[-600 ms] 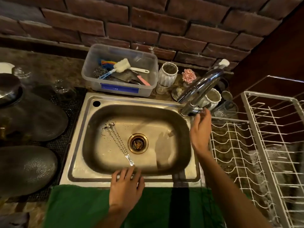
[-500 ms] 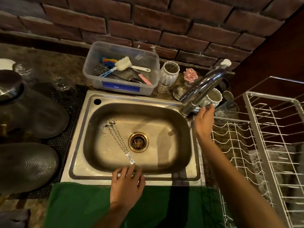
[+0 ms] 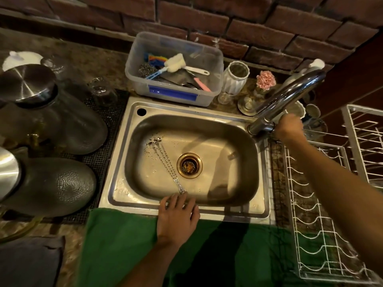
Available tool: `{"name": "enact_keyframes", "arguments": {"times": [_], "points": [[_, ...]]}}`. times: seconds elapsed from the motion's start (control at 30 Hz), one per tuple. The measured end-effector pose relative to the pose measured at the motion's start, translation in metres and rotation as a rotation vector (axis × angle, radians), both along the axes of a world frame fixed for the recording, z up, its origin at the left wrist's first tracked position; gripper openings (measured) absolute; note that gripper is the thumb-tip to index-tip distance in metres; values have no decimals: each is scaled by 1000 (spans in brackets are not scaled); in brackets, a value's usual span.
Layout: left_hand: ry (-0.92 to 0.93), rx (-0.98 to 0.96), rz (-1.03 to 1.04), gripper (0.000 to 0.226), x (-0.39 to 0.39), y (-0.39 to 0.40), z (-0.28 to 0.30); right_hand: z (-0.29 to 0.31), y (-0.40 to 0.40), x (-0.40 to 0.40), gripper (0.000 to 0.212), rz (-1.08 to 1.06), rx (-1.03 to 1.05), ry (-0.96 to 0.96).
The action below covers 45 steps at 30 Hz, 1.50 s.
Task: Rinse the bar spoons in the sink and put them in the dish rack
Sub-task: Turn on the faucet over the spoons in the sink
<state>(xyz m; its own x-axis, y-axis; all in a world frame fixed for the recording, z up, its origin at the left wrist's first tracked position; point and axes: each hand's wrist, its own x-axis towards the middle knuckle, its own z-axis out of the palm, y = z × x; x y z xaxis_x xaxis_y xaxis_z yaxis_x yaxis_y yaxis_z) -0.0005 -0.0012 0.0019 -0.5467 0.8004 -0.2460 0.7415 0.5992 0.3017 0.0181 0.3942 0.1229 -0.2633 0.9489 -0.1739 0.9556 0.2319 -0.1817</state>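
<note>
Steel faucet [image 3: 290,96] base under curled right hand [image 3: 289,127]; left hand [image 3: 178,216] flat, fingers spread.

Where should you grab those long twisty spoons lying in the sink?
Probably by the near handle ends of the bar spoons, right beside the left hand on the sink's front rim. They lie flat and slanted, bowls at the far left among crumbs, so come from the front and pinch the thin stems with the fingers from above.
</note>
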Motion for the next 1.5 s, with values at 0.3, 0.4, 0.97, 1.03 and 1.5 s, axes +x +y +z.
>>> {"name": "enact_keyframes", "arguments": {"times": [0.3, 0.4, 0.97, 1.03, 1.5], "points": [[29, -19, -20, 42, 0, 0, 1, -1, 19, 7, 26, 135, 13, -118], [43, -28, -17, 42, 0, 1, 2, -3, 20, 10, 28, 129, 23, -115], [20, -3, 16, 42, 1, 1, -2, -7, 23, 10, 21, 84, 35, -69], [23, -1, 18, 43, 1, 0, -2, -7, 23, 9, 22, 77, 34, -66], [13, -12, 31, 46, 1, 0, 2, -9, 23, 10, 21, 67, 34, -68]]}}
